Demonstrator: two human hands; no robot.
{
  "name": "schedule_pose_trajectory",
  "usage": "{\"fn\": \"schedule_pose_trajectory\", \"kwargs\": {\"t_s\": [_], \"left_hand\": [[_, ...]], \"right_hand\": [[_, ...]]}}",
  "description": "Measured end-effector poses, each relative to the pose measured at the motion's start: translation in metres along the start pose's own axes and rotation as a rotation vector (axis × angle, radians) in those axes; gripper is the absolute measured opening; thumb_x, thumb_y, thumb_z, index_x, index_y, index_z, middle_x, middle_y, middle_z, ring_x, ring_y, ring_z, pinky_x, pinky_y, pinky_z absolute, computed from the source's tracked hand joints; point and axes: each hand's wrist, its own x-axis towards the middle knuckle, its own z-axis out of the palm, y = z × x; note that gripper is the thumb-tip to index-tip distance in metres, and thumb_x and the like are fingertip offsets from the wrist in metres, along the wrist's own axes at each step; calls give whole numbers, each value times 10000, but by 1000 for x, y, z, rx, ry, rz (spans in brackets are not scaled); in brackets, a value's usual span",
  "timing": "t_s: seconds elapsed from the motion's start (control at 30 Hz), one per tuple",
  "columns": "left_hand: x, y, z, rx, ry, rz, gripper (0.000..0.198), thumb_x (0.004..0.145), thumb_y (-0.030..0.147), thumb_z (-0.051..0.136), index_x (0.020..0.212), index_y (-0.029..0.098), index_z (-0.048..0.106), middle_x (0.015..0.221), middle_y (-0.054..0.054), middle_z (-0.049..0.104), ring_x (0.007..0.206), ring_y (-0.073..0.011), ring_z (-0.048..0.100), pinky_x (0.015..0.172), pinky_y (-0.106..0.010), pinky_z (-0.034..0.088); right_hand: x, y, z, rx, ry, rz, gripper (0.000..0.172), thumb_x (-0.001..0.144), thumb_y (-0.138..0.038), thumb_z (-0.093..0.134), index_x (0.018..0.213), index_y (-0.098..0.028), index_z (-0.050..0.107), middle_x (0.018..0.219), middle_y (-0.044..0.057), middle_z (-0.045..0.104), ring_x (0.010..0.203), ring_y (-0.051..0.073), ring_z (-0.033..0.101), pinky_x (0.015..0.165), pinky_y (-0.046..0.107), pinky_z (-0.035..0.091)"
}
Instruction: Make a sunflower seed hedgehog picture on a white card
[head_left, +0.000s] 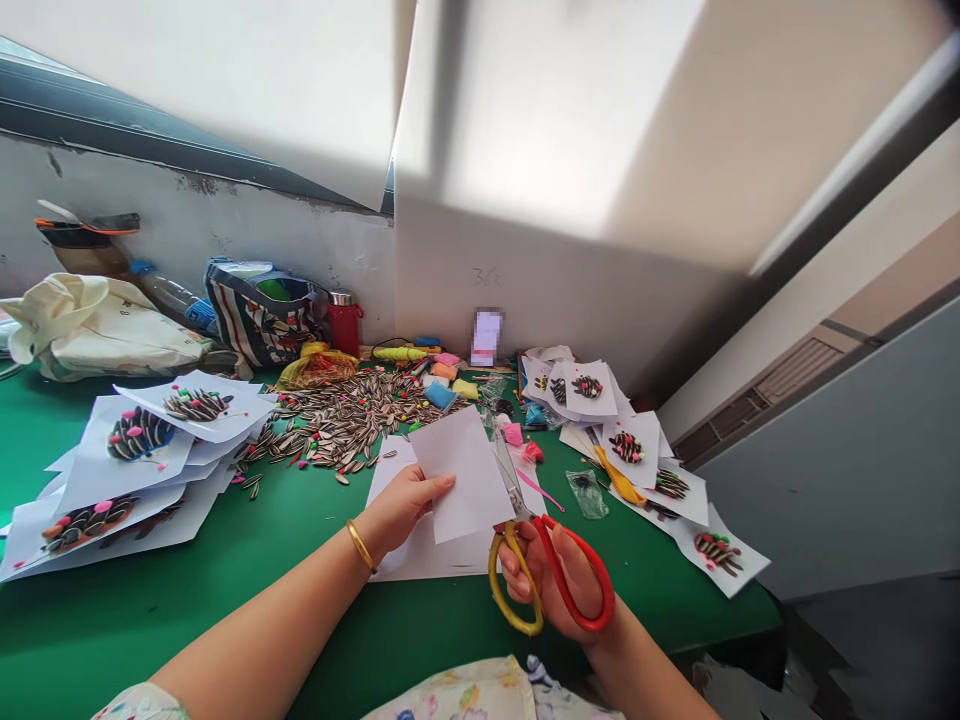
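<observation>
Green cloth covers the bench (225, 560), which is set against a scuffed white wall. A white paper sheet (466, 475) is held up above the bench, just in front of the person, over a second sheet (420, 555) lying flat on the cloth.

The left hand (401, 505) is pinched on the held sheet's left edge, thumb on top and fingers beneath; a gold bangle (361, 545) is worn on that wrist. The right hand (555, 580) is closed through the loops of a pair of scissors (536, 560), one handle yellow, one red. The blades (510, 480) are laid along the sheet's right edge, parted only slightly, as far as can be told.

Key relation: the sheet lies up and to the left of the right hand, between the two hands. The scissors' long axis runs from the handles near the body away and slightly left, roughly parallel to the sheet's right edge. The right hand is nearer the body; the left hand is slightly farther out.

Around: a heap of striped sunflower seeds (337, 420) behind the sheet, finished seed-pictures on paper (142, 440) stacked at left, more of them (637, 445) at right, a striped bag (259, 315) and a red flask (344, 322) by the wall.
</observation>
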Motion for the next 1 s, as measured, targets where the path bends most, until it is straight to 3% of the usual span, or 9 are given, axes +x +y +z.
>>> {"fn": "schedule_pose_trajectory", "kwargs": {"t_s": [0.4, 1.0], "left_hand": [[1, -3, 0, -44, -23, 2, 452, 713, 312, 837, 1107, 127, 715, 1034, -164, 754, 940, -304, 721, 767, -344, 564], [0, -3, 2, 12, -17, -39, 387, 698, 336, 838, 1009, 124, 747, 934, -152, 763, 821, -280, 724, 712, -333, 555]], "right_hand": [[3, 7, -2, 117, 43, 18, 575, 845, -682, 595, 1051, -146, 627, 694, -37, 467, 450, 21, 219, 419, 180, 186], [-2, 6, -2, 55, 45, 44, 617, 842, -745, 512, 1068, -174, 577, 771, 2, 476, 527, 65, 309, 500, 223, 220]]}}
